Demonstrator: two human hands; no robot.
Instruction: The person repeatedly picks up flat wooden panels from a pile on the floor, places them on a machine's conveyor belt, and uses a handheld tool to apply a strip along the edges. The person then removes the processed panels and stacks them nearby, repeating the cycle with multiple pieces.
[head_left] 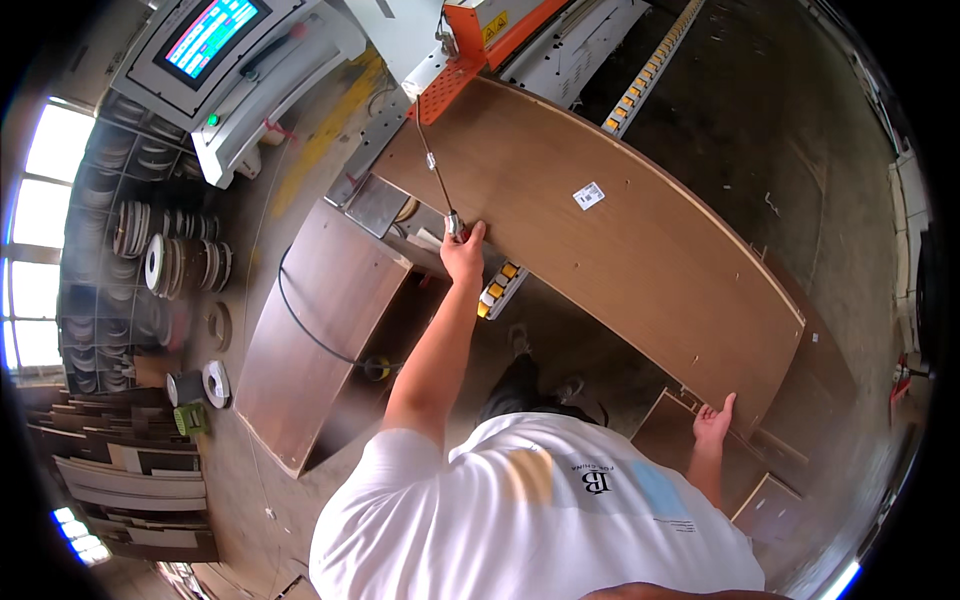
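In the head view, a hand tool with a thin metal tube is clasped in the left hand, its tube aimed past the fingertips towards an orange plate. Right of those fingers, a brown board is laid out, stretching to the other hand. The right hand is placed at the board's near edge, thumb raised; whether its fingers are hooked beneath cannot be told. The step is judged to be one-handed tool work beside a steadied board; a firm edge and a well-guided tube are called for next. Left of the left fingers, room is narrowed by a brown panel, crossed by a black hose; between the hands, a gap is left, partly filled by a roller strip.
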